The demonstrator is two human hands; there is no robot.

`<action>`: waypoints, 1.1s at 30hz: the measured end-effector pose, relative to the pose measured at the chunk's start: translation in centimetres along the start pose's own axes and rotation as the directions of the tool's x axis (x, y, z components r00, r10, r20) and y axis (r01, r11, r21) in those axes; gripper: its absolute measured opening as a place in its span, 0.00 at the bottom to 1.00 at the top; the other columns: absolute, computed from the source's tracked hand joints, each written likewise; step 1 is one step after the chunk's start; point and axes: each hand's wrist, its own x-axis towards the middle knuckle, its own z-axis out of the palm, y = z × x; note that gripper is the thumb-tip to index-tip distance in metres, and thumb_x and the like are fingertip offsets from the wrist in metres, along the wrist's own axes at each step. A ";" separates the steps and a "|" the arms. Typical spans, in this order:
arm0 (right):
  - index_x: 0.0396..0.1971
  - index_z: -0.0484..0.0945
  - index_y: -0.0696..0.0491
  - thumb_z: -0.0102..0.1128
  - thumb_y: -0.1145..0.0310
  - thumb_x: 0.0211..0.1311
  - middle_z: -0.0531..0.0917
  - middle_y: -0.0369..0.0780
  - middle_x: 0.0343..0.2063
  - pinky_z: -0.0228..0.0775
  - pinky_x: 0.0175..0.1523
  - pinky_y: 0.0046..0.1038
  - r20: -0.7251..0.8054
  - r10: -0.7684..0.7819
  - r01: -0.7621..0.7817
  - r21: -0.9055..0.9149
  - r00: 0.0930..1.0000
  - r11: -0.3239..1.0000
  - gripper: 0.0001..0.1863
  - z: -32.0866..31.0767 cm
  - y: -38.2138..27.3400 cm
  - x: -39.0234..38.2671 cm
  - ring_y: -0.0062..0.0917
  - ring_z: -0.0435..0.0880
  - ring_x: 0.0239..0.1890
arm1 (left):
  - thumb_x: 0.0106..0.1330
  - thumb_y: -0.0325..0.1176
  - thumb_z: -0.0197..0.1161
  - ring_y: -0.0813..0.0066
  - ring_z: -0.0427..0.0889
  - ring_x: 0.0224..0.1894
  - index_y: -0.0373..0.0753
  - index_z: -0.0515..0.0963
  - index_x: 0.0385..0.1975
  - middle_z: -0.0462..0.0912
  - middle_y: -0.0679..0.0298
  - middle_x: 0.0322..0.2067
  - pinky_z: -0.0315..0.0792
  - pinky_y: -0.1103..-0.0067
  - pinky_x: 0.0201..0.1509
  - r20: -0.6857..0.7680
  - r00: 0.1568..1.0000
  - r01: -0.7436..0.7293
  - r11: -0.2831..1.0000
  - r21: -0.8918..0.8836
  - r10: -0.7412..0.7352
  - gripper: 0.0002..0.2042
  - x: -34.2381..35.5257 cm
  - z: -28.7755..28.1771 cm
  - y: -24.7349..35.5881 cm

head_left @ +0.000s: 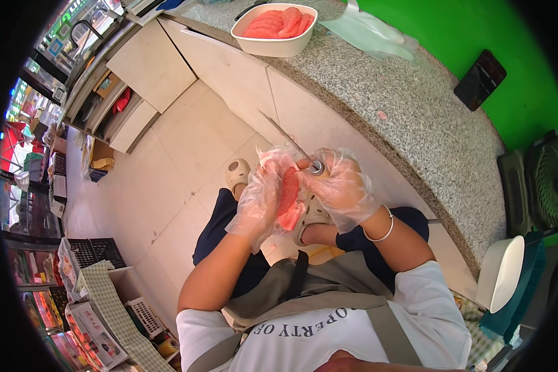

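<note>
My left hand [260,199], in a clear plastic glove, closes round a peeled red pomelo segment [288,191]. Pale membrane hangs at the segment's top and lower end. Also gloved, my right hand [346,187] grips a knife [286,135] whose thin blade points up and left, away from me. The two hands almost meet in front of my lap, and the right fingertips are close to the segment. On the counter ahead, a white container [273,47] holds several peeled red segments.
A granite counter [378,87] curves along the right, bearing a clear plastic bag [372,30] and a small pink scrap [382,115]. Against the green wall leans a dark phone [480,80]. A white tub [501,274] stands at the lower right. Crates [96,253] sit left on the tiled floor.
</note>
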 end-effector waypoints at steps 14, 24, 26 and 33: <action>0.32 0.80 0.58 0.66 0.73 0.54 0.83 0.38 0.27 0.71 0.33 0.22 -0.064 -0.180 0.180 0.003 0.982 0.984 0.07 0.2 0.7 0.0 0.17 0.79 0.28 | 0.69 0.58 0.47 0.77 0.72 0.49 0.41 0.72 0.51 0.75 0.66 0.46 0.65 0.79 0.55 -0.128 0.987 -0.106 0.994 -0.027 0.101 0.26 0.1 1.0 0.1; 0.29 0.77 0.57 0.63 0.74 0.53 0.79 0.35 0.21 0.68 0.29 0.25 -0.090 -0.241 0.218 -0.211 0.966 0.953 0.05 0.7 1.4 -0.3 0.16 0.74 0.24 | 0.71 0.54 0.47 0.74 0.71 0.50 0.40 0.74 0.48 0.74 0.65 0.48 0.64 0.77 0.57 -0.085 0.933 -0.346 0.936 0.059 0.350 0.23 0.7 1.0 -1.7; 0.28 0.76 0.57 0.63 0.73 0.52 0.77 0.35 0.20 0.67 0.28 0.25 -0.082 -0.106 0.101 -0.061 0.991 0.993 0.05 0.8 1.6 -0.5 0.16 0.72 0.23 | 0.71 0.55 0.46 0.74 0.71 0.50 0.40 0.74 0.48 0.73 0.65 0.48 0.64 0.76 0.57 -0.077 0.956 -0.277 0.959 0.063 0.281 0.23 0.8 1.0 -1.6; 0.27 0.76 0.56 0.62 0.71 0.52 0.76 0.34 0.19 0.66 0.29 0.22 -0.016 0.141 -0.140 0.052 0.990 0.989 0.06 -0.1 0.0 0.1 0.15 0.71 0.22 | 0.71 0.58 0.41 0.73 0.71 0.48 0.40 0.69 0.49 0.72 0.63 0.43 0.64 0.76 0.56 0.043 0.999 -0.021 0.995 -0.102 0.026 0.26 -0.2 0.5 0.2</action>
